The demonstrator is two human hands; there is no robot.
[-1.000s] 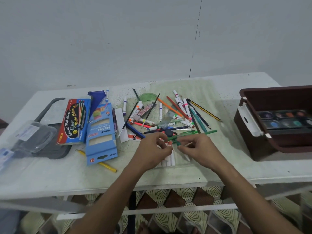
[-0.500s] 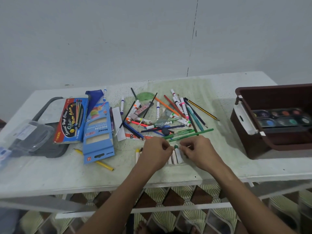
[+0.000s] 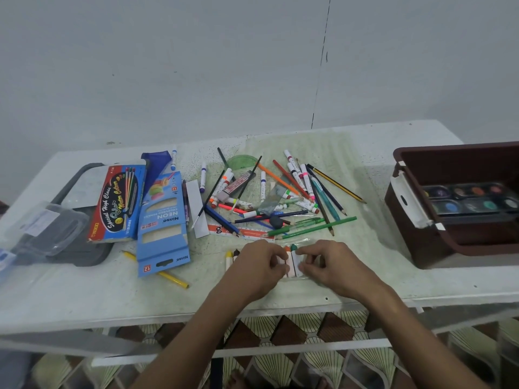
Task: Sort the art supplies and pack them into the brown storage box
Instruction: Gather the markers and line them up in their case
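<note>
Seemingly light and slippery, the clear packet of paint tubes (image 3: 292, 261) lies between both sets of curled fingertips; left hand (image 3: 257, 265) and right hand (image 3: 332, 263) pinch its middle; better gripped by the edges.

A loose heap of markers and pencils (image 3: 280, 197) lies mid-surface toward the back edge. Small paint tubes (image 3: 292, 259) lie near the front edge. The open brown storage box (image 3: 415, 234), at the right edge, holds a watercolour palette (image 3: 471, 199).

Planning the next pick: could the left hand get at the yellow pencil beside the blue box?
Probably yes. The yellow pencil lies in the open left of the left hand, though that hand now holds paint tubes.
</note>
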